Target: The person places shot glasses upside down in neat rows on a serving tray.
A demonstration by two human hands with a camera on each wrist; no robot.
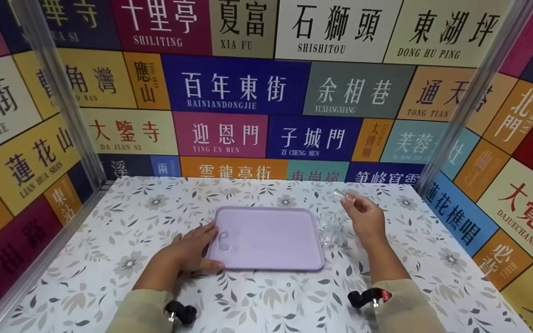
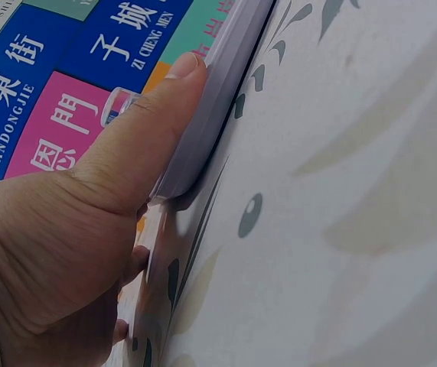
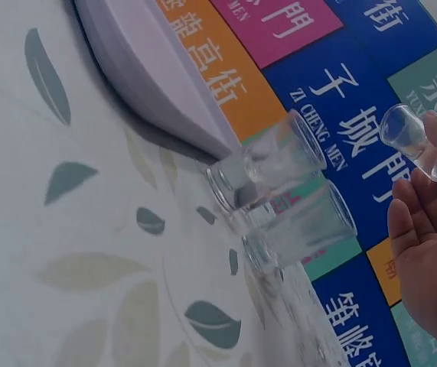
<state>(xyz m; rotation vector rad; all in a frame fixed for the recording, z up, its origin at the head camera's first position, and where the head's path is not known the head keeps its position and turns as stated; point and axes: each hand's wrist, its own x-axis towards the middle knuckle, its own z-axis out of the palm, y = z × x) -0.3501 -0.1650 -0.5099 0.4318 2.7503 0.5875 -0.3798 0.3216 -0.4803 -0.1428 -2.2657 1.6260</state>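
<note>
A lilac tray (image 1: 266,238) lies flat on the table. At its left edge rests my left hand (image 1: 192,252), fingers along the side and the straight thumb (image 2: 164,99) touching the front wall. One small clear shot glass (image 1: 224,243) stands on the tray beside those fingers; only its rim shows in the left wrist view. My right hand (image 1: 366,217) pinches another clear shot glass (image 3: 413,138), tilted above the table, between thumb and fingers. Just right of the tray, several shot glasses (image 3: 302,225) stand close together.
A white cloth with grey leaves and flowers covers the table (image 1: 275,300). Behind it rises a wall (image 1: 238,88) of coloured panels with lettering, and similar side walls close in left and right. Clear corner posts (image 1: 456,97) stand at the back.
</note>
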